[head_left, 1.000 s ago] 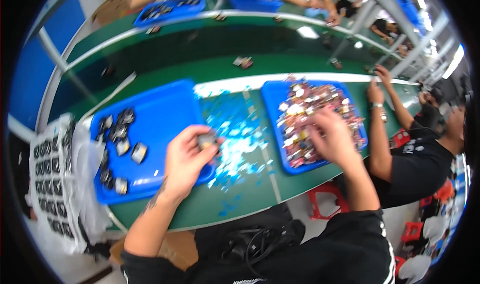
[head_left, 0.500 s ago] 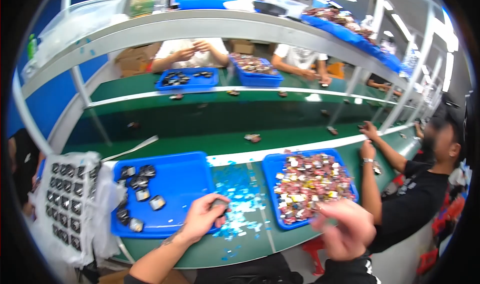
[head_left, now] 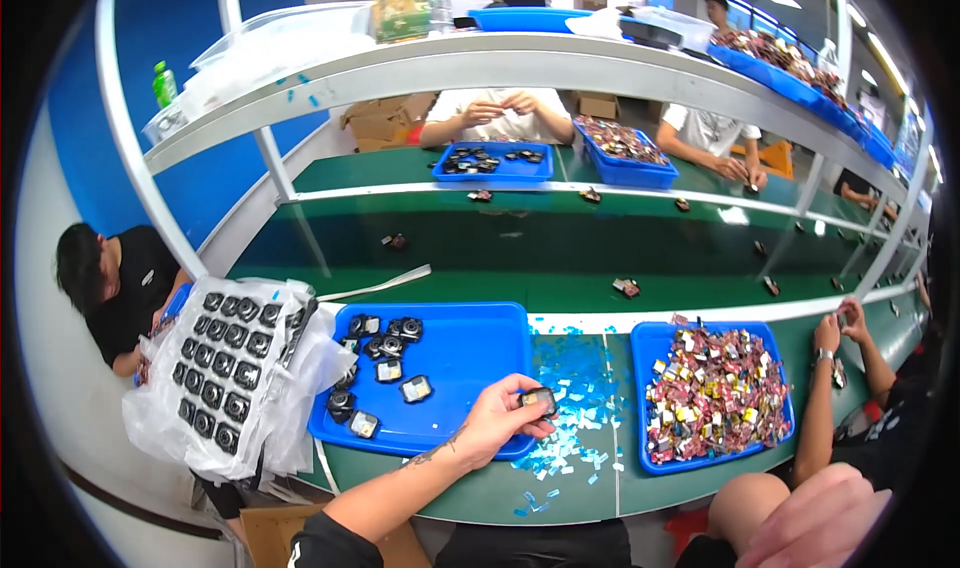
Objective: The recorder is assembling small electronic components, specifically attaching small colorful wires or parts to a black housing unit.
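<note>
The green table [head_left: 480, 493] is the biggest thing here, and across it, on the far side, two other persons are working. On its near part stands the blue left tray [head_left: 460, 368], with some black parts [head_left: 388, 345] lying mostly along its left side. The blue right tray [head_left: 641, 408] is smaller and is filled with red-brown pieces [head_left: 715, 393]. A white pack [head_left: 275, 413], tilted, holds black units in rows, to the left of the left tray. The right hand [head_left: 815, 516] is low at the right, close to the camera and blurred; I cannot tell how its fingers are. The left hand [head_left: 497, 418] grasps one dark unit [head_left: 540, 400] between thumb and fingers, above the left tray's right edge, beside the scattered blue bits [head_left: 575, 438].
</note>
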`<move>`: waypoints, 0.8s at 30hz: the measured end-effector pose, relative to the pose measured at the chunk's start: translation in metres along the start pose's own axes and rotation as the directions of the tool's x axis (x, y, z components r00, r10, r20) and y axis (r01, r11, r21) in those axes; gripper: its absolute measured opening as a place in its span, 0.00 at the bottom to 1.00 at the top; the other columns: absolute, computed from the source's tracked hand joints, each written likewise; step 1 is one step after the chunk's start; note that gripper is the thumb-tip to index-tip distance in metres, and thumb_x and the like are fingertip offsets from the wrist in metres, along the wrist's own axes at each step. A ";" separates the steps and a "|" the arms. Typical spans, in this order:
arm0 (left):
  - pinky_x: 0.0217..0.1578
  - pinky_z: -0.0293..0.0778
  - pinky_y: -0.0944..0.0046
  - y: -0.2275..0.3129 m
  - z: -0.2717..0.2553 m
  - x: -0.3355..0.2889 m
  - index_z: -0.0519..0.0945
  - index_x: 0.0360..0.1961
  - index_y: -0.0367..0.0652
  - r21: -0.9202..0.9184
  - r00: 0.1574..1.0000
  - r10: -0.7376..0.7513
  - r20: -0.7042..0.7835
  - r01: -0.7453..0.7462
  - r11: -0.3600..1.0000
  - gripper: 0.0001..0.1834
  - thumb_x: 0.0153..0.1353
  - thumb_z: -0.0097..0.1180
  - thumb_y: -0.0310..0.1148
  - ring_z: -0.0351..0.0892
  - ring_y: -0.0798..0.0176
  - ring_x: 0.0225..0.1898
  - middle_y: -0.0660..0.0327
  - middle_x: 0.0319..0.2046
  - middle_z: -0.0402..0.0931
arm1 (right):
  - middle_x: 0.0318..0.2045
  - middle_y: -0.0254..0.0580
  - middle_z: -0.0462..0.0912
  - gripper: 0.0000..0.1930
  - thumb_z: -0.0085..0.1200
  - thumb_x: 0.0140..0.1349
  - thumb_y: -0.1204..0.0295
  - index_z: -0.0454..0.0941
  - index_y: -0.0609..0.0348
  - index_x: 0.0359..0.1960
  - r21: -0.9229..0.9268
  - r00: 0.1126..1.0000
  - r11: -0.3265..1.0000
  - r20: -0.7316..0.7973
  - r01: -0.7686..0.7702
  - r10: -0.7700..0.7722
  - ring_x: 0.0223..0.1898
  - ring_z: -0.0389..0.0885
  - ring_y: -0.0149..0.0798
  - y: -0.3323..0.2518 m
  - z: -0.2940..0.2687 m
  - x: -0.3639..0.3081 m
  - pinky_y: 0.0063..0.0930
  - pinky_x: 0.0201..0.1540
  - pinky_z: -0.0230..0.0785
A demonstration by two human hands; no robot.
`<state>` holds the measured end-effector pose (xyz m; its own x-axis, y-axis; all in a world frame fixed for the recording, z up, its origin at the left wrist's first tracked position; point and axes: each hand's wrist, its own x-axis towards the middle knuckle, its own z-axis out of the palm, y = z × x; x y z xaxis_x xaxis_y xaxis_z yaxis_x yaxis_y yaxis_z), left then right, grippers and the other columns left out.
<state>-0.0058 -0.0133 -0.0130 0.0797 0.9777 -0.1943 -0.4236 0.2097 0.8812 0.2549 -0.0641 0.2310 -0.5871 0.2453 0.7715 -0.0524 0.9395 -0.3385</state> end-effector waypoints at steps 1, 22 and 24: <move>0.38 0.83 0.67 0.003 -0.005 -0.004 0.73 0.44 0.36 -0.003 1.000 -0.021 0.005 0.021 1.000 0.09 0.64 0.56 0.25 0.84 0.61 0.37 0.52 0.37 0.80 | 0.33 0.42 0.73 0.12 0.51 0.67 0.70 0.70 0.59 0.49 0.026 0.999 0.999 -0.029 -0.026 0.027 0.27 0.72 0.37 0.004 0.009 0.005 0.29 0.24 0.68; 0.31 0.82 0.70 0.011 -0.001 0.005 0.78 0.44 0.33 -0.068 0.999 0.028 -0.047 -0.031 0.997 0.10 0.64 0.56 0.28 0.83 0.63 0.31 0.55 0.34 0.80 | 0.30 0.43 0.76 0.10 0.62 0.50 0.77 0.80 0.59 0.35 -0.619 0.746 0.587 0.002 -0.522 0.666 0.38 0.75 0.48 0.166 0.032 -0.162 0.41 0.43 0.68; 0.31 0.81 0.71 0.009 0.000 0.005 0.77 0.46 0.33 -0.028 0.999 0.029 -0.023 -0.030 0.999 0.12 0.65 0.55 0.28 0.83 0.65 0.30 0.54 0.35 0.80 | 0.30 0.44 0.76 0.08 0.62 0.50 0.77 0.80 0.59 0.34 -0.661 0.754 0.566 0.000 -0.493 0.657 0.38 0.76 0.48 0.174 0.031 -0.160 0.40 0.43 0.69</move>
<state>-0.0089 -0.0069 -0.0056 0.0467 0.9829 -0.1784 -0.4512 0.1801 0.8741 0.3149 0.0524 0.0322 -0.4774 0.8020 0.3590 0.7934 0.5690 -0.2162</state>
